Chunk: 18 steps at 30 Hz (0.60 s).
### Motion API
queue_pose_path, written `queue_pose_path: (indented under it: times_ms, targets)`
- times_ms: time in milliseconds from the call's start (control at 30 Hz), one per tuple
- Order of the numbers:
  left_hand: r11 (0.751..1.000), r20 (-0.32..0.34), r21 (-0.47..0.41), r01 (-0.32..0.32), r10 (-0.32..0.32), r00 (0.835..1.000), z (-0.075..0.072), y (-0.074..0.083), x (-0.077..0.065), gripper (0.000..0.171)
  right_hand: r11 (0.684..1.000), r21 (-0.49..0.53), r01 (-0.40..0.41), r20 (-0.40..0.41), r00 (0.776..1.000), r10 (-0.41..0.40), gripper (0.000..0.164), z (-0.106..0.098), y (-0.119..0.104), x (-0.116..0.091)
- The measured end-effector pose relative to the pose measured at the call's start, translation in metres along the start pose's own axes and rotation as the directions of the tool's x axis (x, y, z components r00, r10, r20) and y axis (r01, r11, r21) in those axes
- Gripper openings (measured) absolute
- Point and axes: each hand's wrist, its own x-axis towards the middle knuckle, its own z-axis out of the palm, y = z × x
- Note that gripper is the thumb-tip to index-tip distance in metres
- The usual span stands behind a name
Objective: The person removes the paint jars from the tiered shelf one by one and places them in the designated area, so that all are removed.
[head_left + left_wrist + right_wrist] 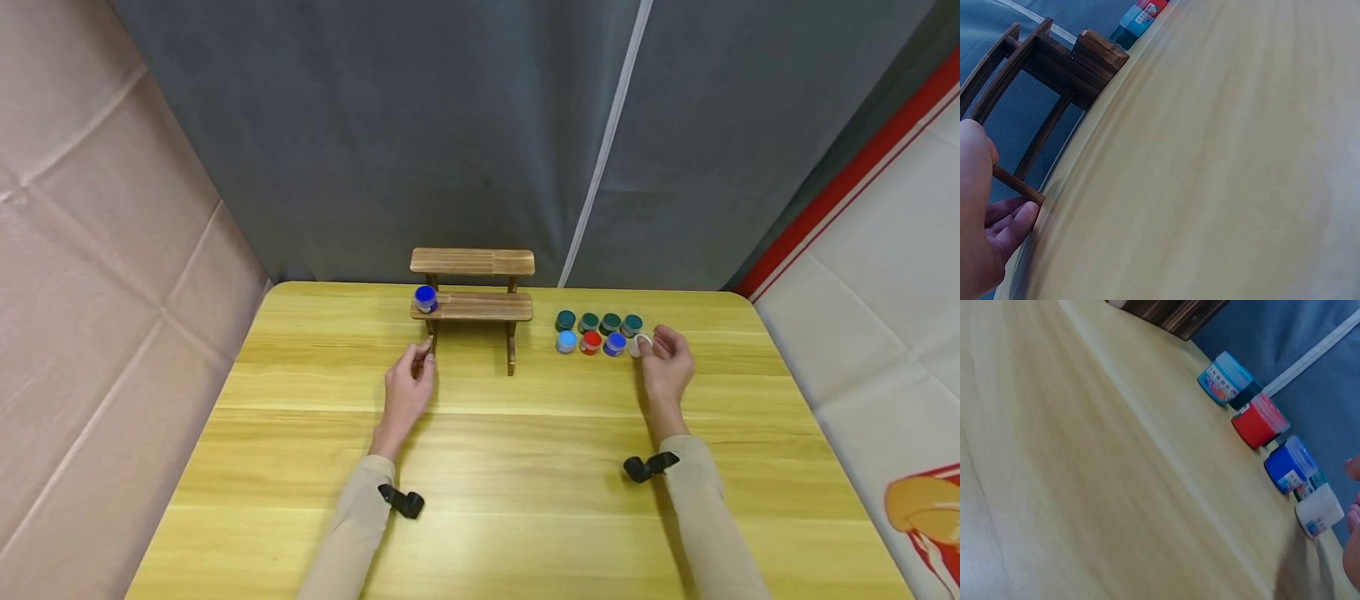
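Note:
A small two-tier wooden stand stands near the table's back edge, with a dark blue paint jar at the left end of its lower shelf. My left hand pinches the foot of the stand's left leg between thumb and fingers. To the right, my right hand hovers by the white paint jar, its fingers loosely bent. A small gap separates hand and jar in the right wrist view. Beside it stand a blue jar, a red jar and a light blue jar.
Several dark green and teal paint jars form a row behind the front jars. A grey curtain hangs behind the wood-grain table. Pale panels flank the table on both sides.

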Motion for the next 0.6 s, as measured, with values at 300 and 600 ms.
queue_pose_path:
  times_ms: [300,600]
  targets:
    - [1.0,0.009,-0.005,0.009,-0.009,1.0,-0.001,0.0,-0.001,0.018,0.992,0.101,0.078,0.05,0.995,-0.083,0.043,0.01,-0.021,-0.009]
    - [1.0,0.011,0.0,0.017,-0.017,1.0,-0.001,0.0,0.0,0.017,0.982,0.165,0.096,0.107,0.988,-0.114,0.042,0.023,-0.039,-0.022]
